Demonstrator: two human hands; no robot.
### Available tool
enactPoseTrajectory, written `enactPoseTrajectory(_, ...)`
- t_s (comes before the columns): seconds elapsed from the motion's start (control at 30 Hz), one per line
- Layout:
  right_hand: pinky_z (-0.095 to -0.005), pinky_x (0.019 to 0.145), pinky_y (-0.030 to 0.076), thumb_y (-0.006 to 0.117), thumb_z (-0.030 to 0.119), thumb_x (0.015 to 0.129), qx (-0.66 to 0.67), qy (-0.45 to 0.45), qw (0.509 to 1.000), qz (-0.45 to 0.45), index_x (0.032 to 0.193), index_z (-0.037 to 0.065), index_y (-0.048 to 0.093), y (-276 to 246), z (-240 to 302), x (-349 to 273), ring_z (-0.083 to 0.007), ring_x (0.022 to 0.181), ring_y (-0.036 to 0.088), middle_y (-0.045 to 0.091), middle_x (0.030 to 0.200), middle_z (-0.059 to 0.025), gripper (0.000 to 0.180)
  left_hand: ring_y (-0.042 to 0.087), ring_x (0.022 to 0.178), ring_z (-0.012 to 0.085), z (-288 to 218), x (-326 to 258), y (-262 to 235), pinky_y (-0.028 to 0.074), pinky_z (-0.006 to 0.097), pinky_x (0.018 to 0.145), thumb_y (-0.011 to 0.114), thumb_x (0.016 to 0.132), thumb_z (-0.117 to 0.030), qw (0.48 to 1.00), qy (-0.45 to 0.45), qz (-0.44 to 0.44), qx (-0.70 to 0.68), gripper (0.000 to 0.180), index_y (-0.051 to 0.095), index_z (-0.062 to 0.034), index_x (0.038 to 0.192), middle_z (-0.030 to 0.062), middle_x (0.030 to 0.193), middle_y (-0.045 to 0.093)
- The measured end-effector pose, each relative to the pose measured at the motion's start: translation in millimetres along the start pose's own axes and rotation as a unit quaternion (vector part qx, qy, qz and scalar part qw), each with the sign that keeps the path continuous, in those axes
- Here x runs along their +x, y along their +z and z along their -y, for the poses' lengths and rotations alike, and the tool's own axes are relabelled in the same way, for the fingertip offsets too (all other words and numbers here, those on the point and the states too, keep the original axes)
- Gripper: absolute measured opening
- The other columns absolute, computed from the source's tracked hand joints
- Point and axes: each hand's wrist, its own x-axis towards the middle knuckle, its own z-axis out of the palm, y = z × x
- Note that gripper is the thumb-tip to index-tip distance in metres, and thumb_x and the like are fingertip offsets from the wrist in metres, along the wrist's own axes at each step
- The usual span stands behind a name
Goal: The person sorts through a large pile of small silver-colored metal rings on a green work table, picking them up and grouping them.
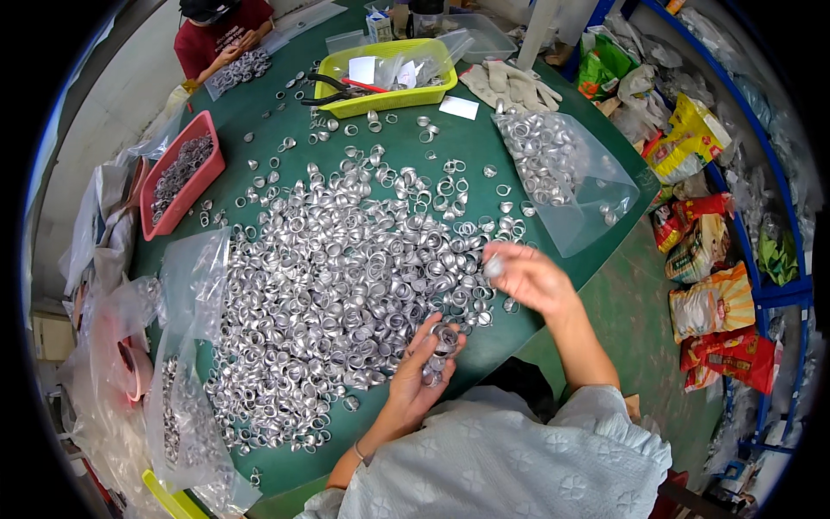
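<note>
A broad heap of silvery metal rings [337, 259] covers the middle of the green table [290, 78]. At the heap's near right edge my left hand [419, 368] is closed round several rings [444, 340], palm turned up. My right hand [536, 278] is raised over the table's right side, pinching one silvery ring [494, 266] between thumb and fingers. Beyond my right hand lies a clear plastic bag [596, 177] partly filled with similar rings. Motion slightly blurs the right fingertips.
A yellow-green basket [389, 102] holds bags, with black-handled pliers [333, 93] on its rim. Work gloves [510, 85] lie beside it. A pink tray [216, 160] of rings stands left, near plastic bags [194, 277]. Another person [220, 39] sits at the far left. Shelves [782, 294] stand right.
</note>
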Motion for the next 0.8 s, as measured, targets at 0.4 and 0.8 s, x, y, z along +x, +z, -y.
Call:
enactPoseTrajectory(0.4,-0.0369,0.08,0.048,0.062,-0.001,0.077,-0.6,-0.27,0.72,0.221,0.094,0.0,0.063,79.4,-33.4,-41.8,-0.0205,0.089,0.06,0.061,0.095,-0.009,0.017,0.05,0.112,0.0216,6.1,14.0,10.3,0.049,0.034,0.086,0.049,0.092,-0.036,0.997,0.016,-0.043,0.055,0.042,0.046,-0.0145,0.127,0.0091,0.122,0.051)
enactPoseTrajectory(0.8,-0.0406,0.084,0.043,0.06,0.004,0.074,-0.835,-0.294,0.379,-0.269,0.101,-0.007,0.055,-26.9,35.9,120.3,-0.0343,0.099,0.05,0.056,0.102,-0.017,0.029,0.049,0.112,0.0286,8.5,11.9,21.1,0.051,0.04,0.088,0.057,0.087,-0.013,0.995,-0.005,-0.034,-0.098,0.04,0.046,-0.0174,0.126,0.0135,0.125,0.048)
